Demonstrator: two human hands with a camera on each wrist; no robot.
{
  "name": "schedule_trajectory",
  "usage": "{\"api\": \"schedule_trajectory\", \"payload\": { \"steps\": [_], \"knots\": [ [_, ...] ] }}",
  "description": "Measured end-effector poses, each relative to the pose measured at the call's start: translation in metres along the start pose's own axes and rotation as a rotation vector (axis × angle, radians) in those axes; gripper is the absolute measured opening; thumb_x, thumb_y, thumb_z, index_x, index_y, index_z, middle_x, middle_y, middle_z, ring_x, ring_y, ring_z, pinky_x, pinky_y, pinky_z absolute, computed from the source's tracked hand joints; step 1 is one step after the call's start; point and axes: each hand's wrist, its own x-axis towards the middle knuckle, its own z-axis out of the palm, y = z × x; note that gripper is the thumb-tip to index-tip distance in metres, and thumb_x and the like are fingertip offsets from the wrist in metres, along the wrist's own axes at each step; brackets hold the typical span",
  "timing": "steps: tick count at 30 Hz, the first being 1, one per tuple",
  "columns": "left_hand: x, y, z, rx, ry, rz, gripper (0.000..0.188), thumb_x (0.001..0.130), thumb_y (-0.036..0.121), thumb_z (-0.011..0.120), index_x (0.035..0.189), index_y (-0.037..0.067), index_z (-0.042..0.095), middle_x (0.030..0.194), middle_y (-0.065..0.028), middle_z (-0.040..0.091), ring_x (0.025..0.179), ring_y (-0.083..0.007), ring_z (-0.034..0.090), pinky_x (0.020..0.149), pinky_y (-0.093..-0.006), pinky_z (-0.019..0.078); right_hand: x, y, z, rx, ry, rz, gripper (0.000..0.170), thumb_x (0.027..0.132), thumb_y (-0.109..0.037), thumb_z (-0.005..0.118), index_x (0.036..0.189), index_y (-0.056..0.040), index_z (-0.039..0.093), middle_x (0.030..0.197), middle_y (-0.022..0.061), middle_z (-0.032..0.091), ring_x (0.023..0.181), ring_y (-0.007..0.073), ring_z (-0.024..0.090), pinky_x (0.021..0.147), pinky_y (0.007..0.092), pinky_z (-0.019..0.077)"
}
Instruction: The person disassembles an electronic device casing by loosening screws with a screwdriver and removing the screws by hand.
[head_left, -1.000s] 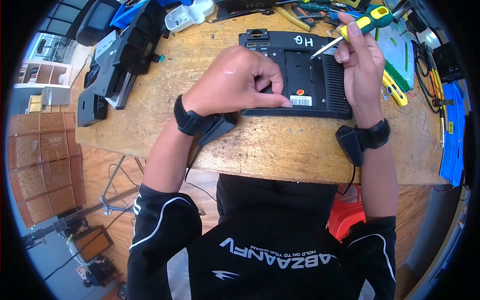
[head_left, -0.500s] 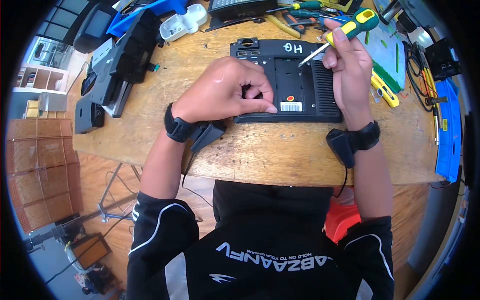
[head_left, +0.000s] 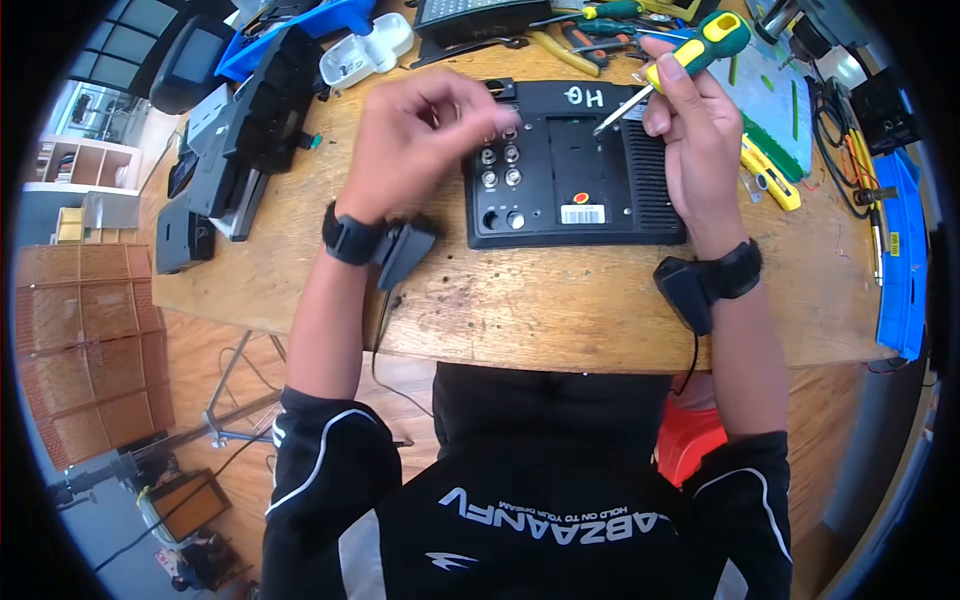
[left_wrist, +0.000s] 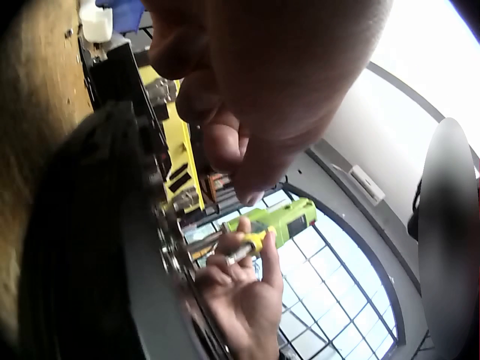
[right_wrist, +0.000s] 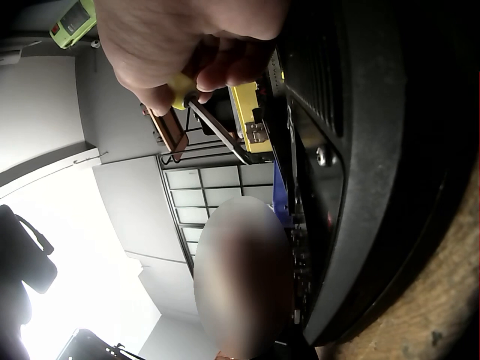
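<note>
A flat black device (head_left: 560,200) lies on the wooden bench, white "HQ" lettering, a barcode sticker and a recessed panel on its upper face. Round metal connectors (head_left: 512,155) line its left side. My left hand (head_left: 415,140) is raised over that side, thumb and fingers bent toward each other; motion blur hides the fingertips, and I cannot tell whether they hold anything. In my right hand (head_left: 700,140), thumb and fingers pinch a yellow-and-green screwdriver (head_left: 722,38). Its shaft slants down left, the tip close over the recess's upper right edge. The right wrist view shows a screw (right_wrist: 324,155) in the casing.
A white tray (head_left: 368,48) of small parts stands at the back left, beside stacked black equipment (head_left: 260,110). Pliers (head_left: 566,52) and other tools lie behind the device. To the right are a yellow utility knife (head_left: 770,178) and a blue bin (head_left: 905,270).
My left hand has lifted from the device's left side and moved up and left, uncovering the connectors. The right hand keeps its hold on the screwdriver, its tip still near the recess.
</note>
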Motion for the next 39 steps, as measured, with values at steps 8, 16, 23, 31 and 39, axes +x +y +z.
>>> {"api": "schedule_trajectory", "payload": {
  "steps": [8, 16, 23, 31, 39],
  "knots": [
    [0.013, -0.07, -0.055, 0.321, 0.308, -0.272, 0.022, 0.094, 0.02, 0.078, 0.102, 0.0, 0.078, 0.086, -0.001, 0.075, 0.071, -0.002, 0.061, 0.062, -0.0188, 0.0473, 0.002, 0.002, -0.007, 0.014, 0.003, 0.021, 0.038, 0.104, -0.022, 0.064, 0.132, 0.0047, 0.064, 0.085, -0.0031, 0.056, 0.07, 0.0048, 0.048, 0.064, 0.0218, 0.0398],
    [0.01, -0.084, -0.062, 0.567, 0.184, -0.259, 0.021, 0.088, 0.02, 0.079, 0.106, 0.011, 0.082, 0.075, -0.0101, 0.075, 0.065, -0.0112, 0.067, 0.065, -0.0295, 0.0536, 0.002, 0.003, -0.004, 0.008, 0.005, 0.008, 0.037, 0.104, -0.02, 0.063, 0.133, 0.0038, 0.064, 0.085, -0.004, 0.056, 0.07, 0.0043, 0.047, 0.065, 0.0206, 0.0398],
    [0.009, -0.077, -0.058, 0.597, 0.166, -0.27, 0.021, 0.088, 0.02, 0.078, 0.107, 0.011, 0.081, 0.074, -0.0106, 0.074, 0.064, -0.0118, 0.066, 0.065, -0.0289, 0.0539, 0.001, -0.008, 0.007, 0.006, 0.023, 0.022, 0.031, 0.101, -0.017, 0.067, 0.123, 0.0047, 0.066, 0.088, -0.0003, 0.065, 0.068, 0.0036, 0.051, 0.061, 0.0186, 0.0408],
    [0.011, -0.073, -0.058, 0.564, 0.168, -0.295, 0.022, 0.086, 0.018, 0.077, 0.106, 0.011, 0.081, 0.074, -0.0117, 0.074, 0.066, -0.0122, 0.069, 0.066, -0.0295, 0.0545, 0.002, -0.009, 0.011, -0.01, 0.058, 0.036, 0.029, 0.099, -0.016, 0.069, 0.118, 0.0063, 0.068, 0.09, 0.0026, 0.069, 0.063, 0.0032, 0.052, 0.056, 0.0159, 0.0413],
    [0.012, -0.029, -0.037, 0.004, 0.114, -0.263, 0.03, 0.098, 0.029, 0.073, 0.109, 0.001, 0.078, 0.082, 0.0012, 0.07, 0.065, -0.0026, 0.054, 0.058, -0.0188, 0.0413, -0.001, -0.002, 0.008, -0.135, -0.056, -0.025, 0.037, 0.098, -0.015, 0.072, 0.128, 0.0055, 0.065, 0.1, 0.0033, 0.071, 0.075, 0.0024, 0.056, 0.061, 0.0173, 0.0425]
  ]
}}
